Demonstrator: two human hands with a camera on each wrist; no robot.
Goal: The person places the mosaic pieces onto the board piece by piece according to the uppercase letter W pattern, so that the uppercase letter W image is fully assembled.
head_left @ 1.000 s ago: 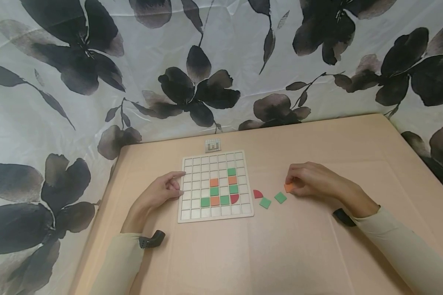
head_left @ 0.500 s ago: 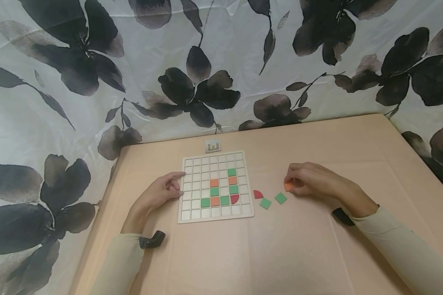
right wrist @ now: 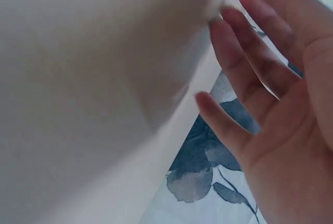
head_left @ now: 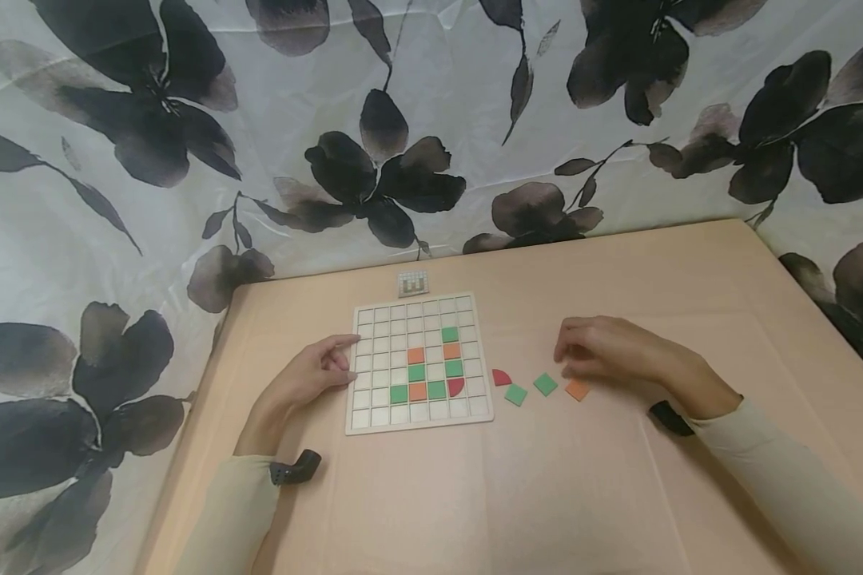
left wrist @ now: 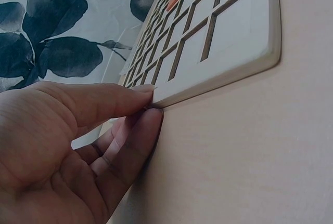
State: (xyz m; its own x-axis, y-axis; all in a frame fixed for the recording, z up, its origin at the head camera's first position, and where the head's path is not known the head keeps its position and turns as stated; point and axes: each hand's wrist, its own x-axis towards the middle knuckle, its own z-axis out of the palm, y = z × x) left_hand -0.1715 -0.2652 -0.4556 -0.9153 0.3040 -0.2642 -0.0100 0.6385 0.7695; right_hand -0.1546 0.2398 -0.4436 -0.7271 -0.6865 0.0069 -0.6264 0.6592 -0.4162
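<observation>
A pale grid board (head_left: 363,419) lies on the table, with green square tiles (head_left: 416,373), orange square tiles (head_left: 418,391) and one red quarter-round tile (head_left: 456,387) in its cells. At the board's left edge, my left hand (head_left: 305,375) holds the rim with thumb and fingers; the left wrist view shows the thumb tip (left wrist: 145,90) on that edge. Beyond the board's right side hovers my right hand (head_left: 611,350), its fingers relaxed and holding nothing. Just below it lies a loose orange tile (head_left: 577,390), beside two loose green tiles (head_left: 545,384) and a loose red quarter-round tile (head_left: 501,377).
A small card with a grid pattern (head_left: 413,283) lies behind the board near the table's back edge. The light wooden table (head_left: 546,495) meets a hanging floral cloth (head_left: 431,96) at the back and left.
My right hand has let go of the orange tile, which now lies on the table below the fingers. The left hand and the board stay in place.
</observation>
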